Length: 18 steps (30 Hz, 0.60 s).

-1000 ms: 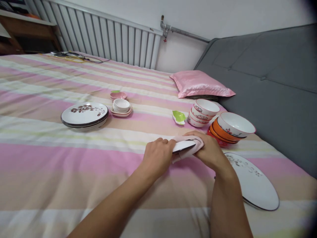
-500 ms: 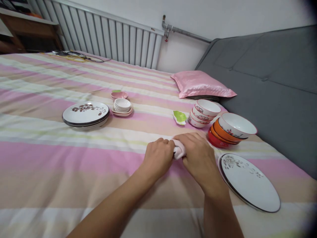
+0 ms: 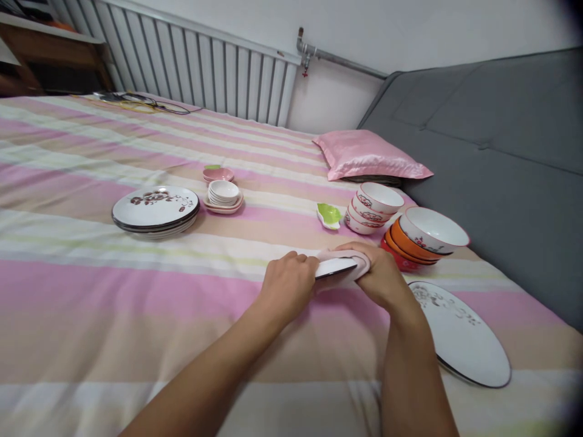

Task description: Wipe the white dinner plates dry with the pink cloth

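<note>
My left hand (image 3: 288,285) is closed on the near edge of a white plate with a dark rim (image 3: 334,267), held low over the striped bedspread (image 3: 136,291). My right hand (image 3: 381,274) is closed on a pale pink cloth (image 3: 359,262) wrapped around the plate's far edge. Much of the plate is hidden by both hands and the cloth.
A large oval flowered plate (image 3: 460,334) lies at my right. Stacked orange and red bowls (image 3: 421,240) and white flowered bowls (image 3: 373,207) stand behind my hands, with a green leaf dish (image 3: 328,215). Stacked plates (image 3: 155,209), small saucers (image 3: 223,195) and a pink pillow (image 3: 368,155) lie farther off.
My right hand slid with the cloth from the plate's near part back out to its far edge, uncovering the plate's face again. My left hand stayed put.
</note>
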Available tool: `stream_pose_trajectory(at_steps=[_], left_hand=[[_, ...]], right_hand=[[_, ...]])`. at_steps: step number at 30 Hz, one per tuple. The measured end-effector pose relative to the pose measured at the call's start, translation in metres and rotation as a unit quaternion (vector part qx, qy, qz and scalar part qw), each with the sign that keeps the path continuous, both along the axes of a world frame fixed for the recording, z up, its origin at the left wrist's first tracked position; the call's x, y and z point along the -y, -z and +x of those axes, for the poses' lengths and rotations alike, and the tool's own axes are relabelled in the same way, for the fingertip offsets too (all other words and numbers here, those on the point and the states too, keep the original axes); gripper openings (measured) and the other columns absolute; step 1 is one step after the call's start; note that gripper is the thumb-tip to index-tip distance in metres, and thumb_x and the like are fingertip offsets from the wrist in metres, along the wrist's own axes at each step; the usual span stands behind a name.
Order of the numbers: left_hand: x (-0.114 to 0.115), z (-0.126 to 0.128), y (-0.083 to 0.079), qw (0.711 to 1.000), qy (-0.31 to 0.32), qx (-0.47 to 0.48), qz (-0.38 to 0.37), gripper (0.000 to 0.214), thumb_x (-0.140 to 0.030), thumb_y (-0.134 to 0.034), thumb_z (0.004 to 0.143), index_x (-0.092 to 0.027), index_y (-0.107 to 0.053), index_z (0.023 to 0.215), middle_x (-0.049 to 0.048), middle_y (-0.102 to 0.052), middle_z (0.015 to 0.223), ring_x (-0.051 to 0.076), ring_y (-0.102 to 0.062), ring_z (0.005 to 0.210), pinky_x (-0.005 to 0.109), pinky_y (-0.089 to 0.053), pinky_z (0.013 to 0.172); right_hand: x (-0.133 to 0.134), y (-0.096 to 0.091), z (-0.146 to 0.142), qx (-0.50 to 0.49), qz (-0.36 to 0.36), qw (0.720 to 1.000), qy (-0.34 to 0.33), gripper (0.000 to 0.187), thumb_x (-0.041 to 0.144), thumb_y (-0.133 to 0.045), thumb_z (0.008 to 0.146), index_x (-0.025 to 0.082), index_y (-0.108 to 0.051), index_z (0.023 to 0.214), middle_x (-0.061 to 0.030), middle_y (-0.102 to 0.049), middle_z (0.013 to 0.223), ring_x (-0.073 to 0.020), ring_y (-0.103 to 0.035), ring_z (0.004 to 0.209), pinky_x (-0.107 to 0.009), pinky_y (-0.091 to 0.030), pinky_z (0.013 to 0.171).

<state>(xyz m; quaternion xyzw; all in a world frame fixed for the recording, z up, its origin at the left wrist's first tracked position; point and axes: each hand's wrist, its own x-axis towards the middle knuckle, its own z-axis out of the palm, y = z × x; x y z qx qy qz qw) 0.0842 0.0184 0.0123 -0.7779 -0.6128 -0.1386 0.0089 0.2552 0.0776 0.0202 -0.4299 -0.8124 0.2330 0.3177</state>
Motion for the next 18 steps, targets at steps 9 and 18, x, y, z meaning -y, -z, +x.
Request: stream_pose_trajectory(at_steps=[9,18], left_hand=[[-0.009,-0.017,0.007,0.998,-0.01,0.051,-0.047,0.028,-0.019,-0.052,0.077,-0.027,-0.063,0.101,0.0026,-0.069,0.091,0.022,-0.062,0.085,0.027,-0.042,0.062],[-0.022,-0.032,0.022,0.993,-0.027,0.05,-0.099,0.026,-0.027,-0.039,0.089,-0.02,-0.063,0.085,0.0064,-0.068,0.078,0.02,-0.063,0.07,0.026,-0.038,0.057]], right_hand=[[-0.022,0.035,0.017,-0.184,-0.224,0.957,0.019,0.033,0.018,-0.063,0.057,0.015,-0.064,0.09,-0.0037,-0.067,0.075,-0.0161,-0.06,0.061,-0.023,-0.045,0.049],[-0.024,0.04,0.015,-0.282,-0.274,0.916,0.079,0.042,0.019,-0.072,0.051,0.014,-0.068,0.092,-0.0085,-0.07,0.08,-0.0221,-0.064,0.068,-0.032,-0.053,0.056]])
